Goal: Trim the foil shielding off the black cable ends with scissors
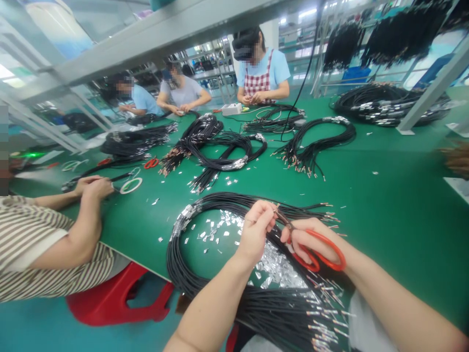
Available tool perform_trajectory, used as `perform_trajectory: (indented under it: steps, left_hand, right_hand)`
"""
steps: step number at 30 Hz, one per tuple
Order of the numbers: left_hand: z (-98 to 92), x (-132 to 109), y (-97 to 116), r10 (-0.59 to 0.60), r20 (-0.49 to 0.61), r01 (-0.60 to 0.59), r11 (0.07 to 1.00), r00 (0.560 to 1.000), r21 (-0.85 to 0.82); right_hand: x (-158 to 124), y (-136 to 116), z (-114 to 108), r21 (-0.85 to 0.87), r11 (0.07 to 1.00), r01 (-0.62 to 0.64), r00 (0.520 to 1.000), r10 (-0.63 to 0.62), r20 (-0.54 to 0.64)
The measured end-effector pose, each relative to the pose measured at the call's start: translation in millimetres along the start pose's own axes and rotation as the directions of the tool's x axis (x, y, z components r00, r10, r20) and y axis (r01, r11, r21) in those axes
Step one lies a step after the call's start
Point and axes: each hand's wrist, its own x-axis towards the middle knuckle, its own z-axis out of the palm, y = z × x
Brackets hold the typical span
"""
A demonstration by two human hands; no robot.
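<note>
From the head camera, the person's left hand (pixel 256 230) and right hand (pixel 308 242) work over the far side of a large black cable coil (pixel 174 264). The left fingers are curled closed around a few black wires (pixel 293 211), apparently pinching them up and taut beside the blades. The right fingers pass through the loops of orange-handled scissors (pixel 330 247), gripping them firmly. The left hand partly hides the blades, so how far they stand open cannot be told. The coil lies in a wide loop with its metal-tipped wire ends (pixel 322 313) fanned toward the person, which seems to keep them within easy reach. Silver foil scraps (pixel 274 266) are scattered inside the coil.

Left of the coil, a co-worker in a striped top (pixel 54 254) rests both hands (pixel 93 188) on a thinner wire near a white ring of cable (pixel 131 186). Beyond the coil lie more black cable bundles (pixel 311 142), with red-handled scissors (pixel 151 163) beside one of them. The green workbench mat (pixel 384 234) carries these bundles and more foil scraps. A red stool (pixel 117 298) stands below the bench edge, nearer than the coil's left side. Farther off, past the coil, three more people work at the bench, and black bundles (pixel 403 39) hang from a metal rack.
</note>
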Motion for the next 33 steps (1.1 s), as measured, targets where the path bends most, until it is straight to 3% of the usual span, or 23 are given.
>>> perform_trajectory:
  steps: [4, 7, 10, 12, 13, 15, 17, 21, 23, 25, 27, 28, 30, 31, 33]
  left_hand:
    - [-0.7, 1, 0, 0.005, 0.013, -0.005, 1.0, 1.0, -0.004]
    - [-1.1, 2, -1, 0.02, 0.073, -0.018, 1.0, 0.997, -0.02]
    - [-1.3, 2, -3, 0.053, 0.15, -0.054, 0.998, 0.987, 0.006]
    - [-1.0, 0, -5, 0.053, 0.245, -0.081, 0.991, 0.968, 0.103]
    - [-0.7, -1, -5, 0.029, 0.304, -0.086, 0.981, 0.952, 0.175]
    - [-0.4, -3, -7, -0.049, 0.397, -0.084, 0.947, 0.916, 0.31]
    - [-1.2, -4, -9, -0.078, 0.412, -0.087, 0.927, 0.908, 0.366]
    - [-6.4, 1, -11, 0.068, 0.28, -0.145, 0.953, 0.958, 0.265]
    - [-8.0, 5, -12, 0.064, 0.239, -0.095, 0.988, 0.969, 0.121]
    - [-6.7, 9, -13, 0.076, 0.273, -0.068, 0.997, 0.959, -0.038]
    - [-2.4, 11, -16, 0.122, 0.292, -0.081, 0.985, 0.949, -0.15]
    - [0.3, 12, -17, 0.127, 0.279, -0.079, 0.981, 0.952, -0.177]
    - [5.0, 12, -21, 0.1, 0.223, -0.06, 0.982, 0.97, -0.177]
    - [6.6, 11, -23, 0.075, 0.194, -0.043, 0.986, 0.978, -0.16]
    - [7.9, 9, -27, 0.019, 0.158, -0.002, 0.994, 0.987, -0.108]
  right_hand:
    - [-2, -2, 5, -0.006, 1.0, 0.002, 1.0, -0.002, -0.029]
    - [-3, -4, 9, -0.045, 0.999, -0.007, 0.981, -0.002, -0.195]
    - [-4, -5, 9, -0.257, 0.959, 0.122, 0.859, -0.231, -0.456]
    - [-4, -4, 7, -0.406, 0.897, 0.174, 0.776, -0.378, -0.505]
    - [-5, -2, 6, -0.46, 0.871, 0.173, 0.771, -0.411, -0.487]
    - [-5, 1, 5, -0.563, 0.813, 0.15, 0.801, -0.434, -0.412]
    - [-6, 3, 6, -0.677, 0.724, 0.134, 0.823, -0.462, -0.331]
    - [-6, 2, -3, -0.857, 0.513, 0.049, 0.817, -0.514, -0.261]
    - [-10, 0, -16, -0.909, 0.405, -0.096, 0.859, -0.428, -0.281]
    - [-15, -2, -33, -0.914, 0.313, -0.259, 0.91, -0.239, -0.339]
    - [-22, -5, -48, -0.907, 0.252, -0.338, 0.926, -0.082, -0.368]
    - [-25, -7, -53, -0.893, 0.25, -0.374, 0.914, -0.062, -0.401]
    - [-29, -12, -58, -0.857, 0.35, -0.378, 0.874, -0.171, -0.455]
    - [-29, -15, -56, -0.833, 0.446, -0.328, 0.842, -0.262, -0.472]
    - [-28, -20, -46, -0.744, 0.659, -0.112, 0.758, -0.427, -0.493]
